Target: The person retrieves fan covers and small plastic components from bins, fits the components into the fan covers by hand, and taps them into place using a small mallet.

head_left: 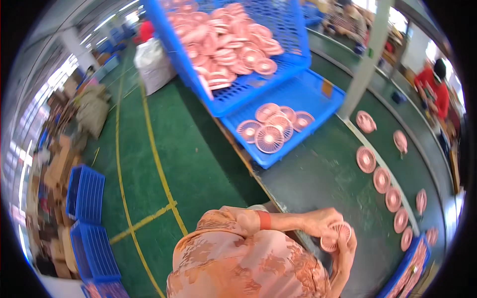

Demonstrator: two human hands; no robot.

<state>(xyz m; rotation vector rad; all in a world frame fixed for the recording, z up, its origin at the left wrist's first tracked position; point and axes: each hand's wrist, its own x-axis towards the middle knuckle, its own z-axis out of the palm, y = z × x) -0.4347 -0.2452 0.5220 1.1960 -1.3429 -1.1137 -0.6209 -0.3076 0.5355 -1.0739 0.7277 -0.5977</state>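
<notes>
Both my hands meet low in the picture, over the near edge of a dark green work table [318, 174]. Between them is a round pink slotted fan grille [338, 235]. My left hand [318, 222], with a red band on its wrist, grips the grille from above. My right hand [346, 254] comes up from below and holds its lower edge. Part of the grille is hidden by my fingers.
A shallow blue tray [318, 97] with a few pink grilles lies on the table. Behind it is a tilted blue crate [290, 30] heaped with several more. A row of pink grilles [381, 180] lines the conveyor on the right. A person in red [437, 89] stands far right. Blue crates [85, 193] sit on the green floor.
</notes>
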